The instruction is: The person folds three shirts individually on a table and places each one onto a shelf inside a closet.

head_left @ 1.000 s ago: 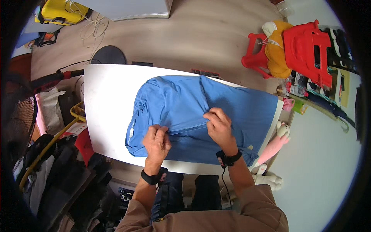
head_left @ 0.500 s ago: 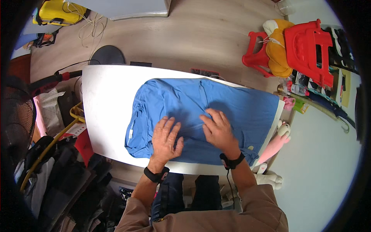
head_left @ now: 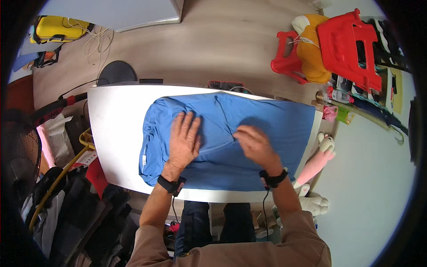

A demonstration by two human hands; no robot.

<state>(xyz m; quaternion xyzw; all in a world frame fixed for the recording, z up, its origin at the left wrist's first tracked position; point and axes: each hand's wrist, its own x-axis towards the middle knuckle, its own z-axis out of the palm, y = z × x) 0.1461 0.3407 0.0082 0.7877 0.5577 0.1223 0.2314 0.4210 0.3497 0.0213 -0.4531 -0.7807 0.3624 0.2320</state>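
Note:
A blue shirt (head_left: 281, 133) lies spread lengthwise across a white table (head_left: 113, 129). Its bunched neck end, with a small white label (head_left: 144, 160), is at the left. My left hand (head_left: 183, 142) rests flat on the cloth with its fingers stretched forward. To the right of it, my right hand (head_left: 255, 144) has thumb and fingers pinched together on the shirt's fabric near the middle. Creases run from the far edge of the cloth to those fingertips. Both wrists wear black bands with cables.
At the table's right end lies a pink plush toy (head_left: 315, 167). Red plastic stools (head_left: 349, 49) with a yellow plush (head_left: 311, 55) stand far right. Dark clothes (head_left: 80, 209) and a yellow-framed rack (head_left: 58, 180) crowd the left side. A yellow case (head_left: 60, 29) and loose cables are far left.
My left hand has moved forward and flattened onto the shirt. My right hand has closed from spread fingers into a pinch on the cloth. The whole view has shifted slightly.

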